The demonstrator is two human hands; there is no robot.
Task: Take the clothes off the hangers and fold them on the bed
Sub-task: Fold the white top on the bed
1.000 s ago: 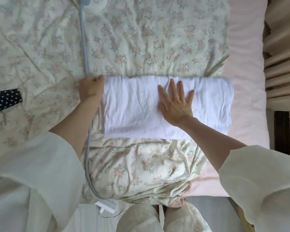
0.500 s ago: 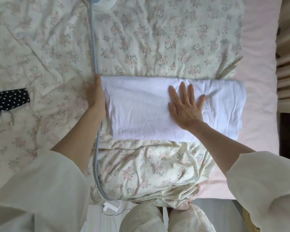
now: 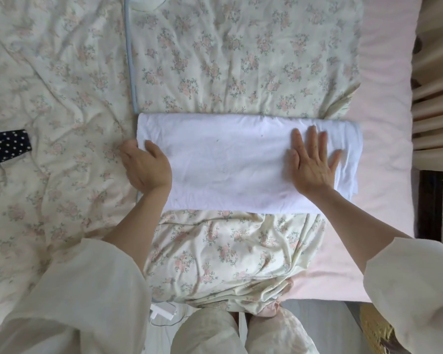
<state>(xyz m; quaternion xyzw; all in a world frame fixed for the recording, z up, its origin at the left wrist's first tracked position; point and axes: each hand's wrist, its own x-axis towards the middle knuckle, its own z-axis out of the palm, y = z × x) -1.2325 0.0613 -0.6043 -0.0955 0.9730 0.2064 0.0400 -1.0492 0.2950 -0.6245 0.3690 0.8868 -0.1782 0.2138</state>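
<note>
A white garment (image 3: 230, 162) lies folded into a long flat rectangle across the floral bedspread (image 3: 241, 72). My left hand (image 3: 146, 167) grips its left end, thumb on top and fingers tucked under the edge. My right hand (image 3: 311, 162) presses flat on the right part of the garment, fingers straight and spread. No hanger is in view.
A dark polka-dot garment (image 3: 7, 146) lies at the left edge of the bed. A pale blue cable (image 3: 131, 72) runs from a white device (image 3: 146, 2) at the top down to a white plug (image 3: 163, 314) on the floor. Pink sheet (image 3: 386, 123) and beige curtain (image 3: 435, 98) on the right.
My left hand has slid down the garment's left edge and curled around it. My right hand has moved rightward along the garment, still flat on it.
</note>
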